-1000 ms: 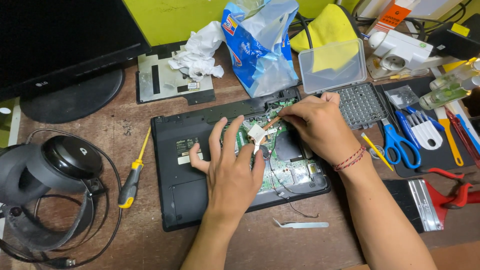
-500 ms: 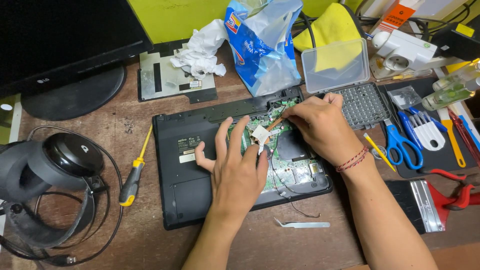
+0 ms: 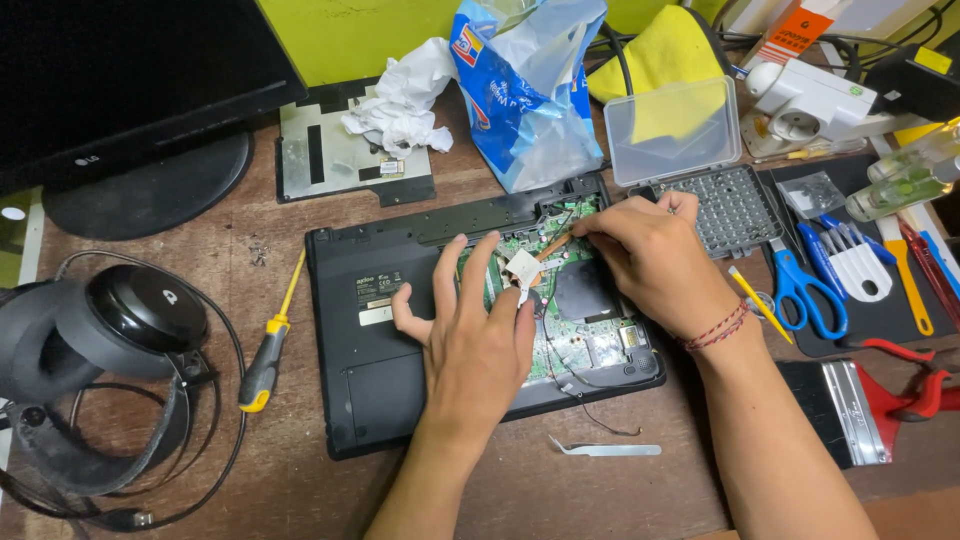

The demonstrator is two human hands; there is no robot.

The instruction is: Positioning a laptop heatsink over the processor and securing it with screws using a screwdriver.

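Right now, R hand (image 3: 650,255) pinched shut on thin copper-brown strip (image 3: 553,244), fingertips bunched at its upper end, strip slanting down-left over green circuit board (image 3: 585,335). L hand (image 3: 478,335) flat, fingers spread, palm pressing down on opened laptop base (image 3: 375,340); index tip touching small white tab (image 3: 523,268), nothing clasped. Tab papery, roughly square, sitting just at lower end of strip.

Laptop base: black matte plastic, rectangular, lying at centre of worn brown wooden desk (image 3: 300,490), bottom cover off on R half, board exposed w/ dark square patch, thin black wires trailing off front edge. Red-and-dark braided thread band on R wrist.

Near front edge of base: steel tweezers (image 3: 605,449), shiny, curved tip. Left of base: screwdriver (image 3: 268,355), yellow shaft, black/yellow grip, lying diag. Further left: black over-ear headphones (image 3: 120,340), glossy cups, cable looped around. Back left: black monitor (image 3: 130,90) on round stand. Behind base: grey metal cover plate (image 3: 320,165) w/ crumpled white tissue (image 3: 400,100) on it; blue plastic bag (image 3: 525,95), crinkly; clear-lidded bit case (image 3: 730,205), grid of holes. Right: blue-handled scissors (image 3: 805,290), yellow pencil (image 3: 760,305) just beside wrist, set of blue pry tools, flat brush w/ metal ferrule and red handle (image 3: 870,400).
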